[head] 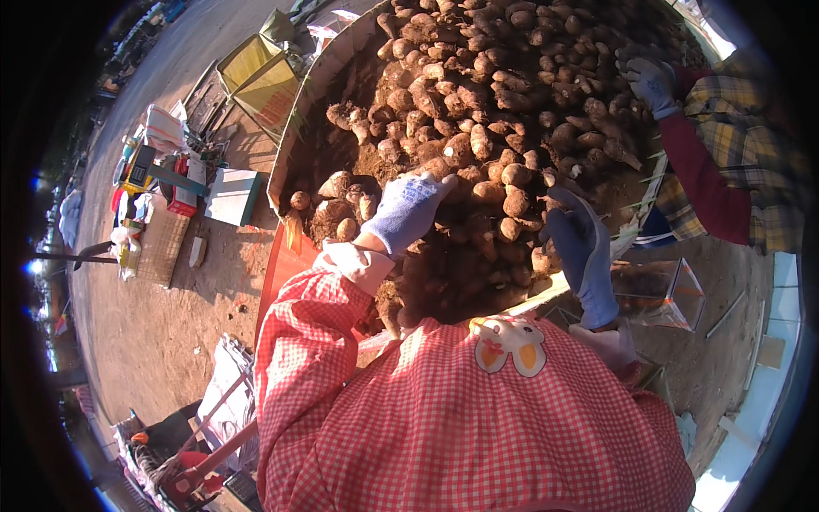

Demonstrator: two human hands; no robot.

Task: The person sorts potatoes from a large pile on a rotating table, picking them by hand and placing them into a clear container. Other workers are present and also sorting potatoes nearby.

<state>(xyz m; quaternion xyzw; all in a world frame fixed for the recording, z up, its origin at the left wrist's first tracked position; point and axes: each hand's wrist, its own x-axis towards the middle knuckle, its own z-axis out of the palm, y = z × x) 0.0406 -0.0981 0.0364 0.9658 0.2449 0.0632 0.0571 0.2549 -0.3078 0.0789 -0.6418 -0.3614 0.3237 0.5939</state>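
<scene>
A large heap of soil-covered taro-like tubers (477,137) fills a wide container in front of me. My left hand (409,208), in a light knitted glove, reaches over the near left part of the heap; its fingertips are against the tubers, and whether they grip one cannot be told. My right hand (579,249), in a blue-grey coated glove, is raised at the heap's near right edge with thumb and fingers apart and nothing seen between them. Bigger root clumps (333,214) lie left of my left hand.
A co-worker's gloved hand (649,83) is over the heap at the far right. The container's rim (281,157) curves along the left. Beyond it stand a yellow woven bag (259,80), a scale (233,195) and a wicker basket (160,246). A clear-sided box (678,294) stands at right.
</scene>
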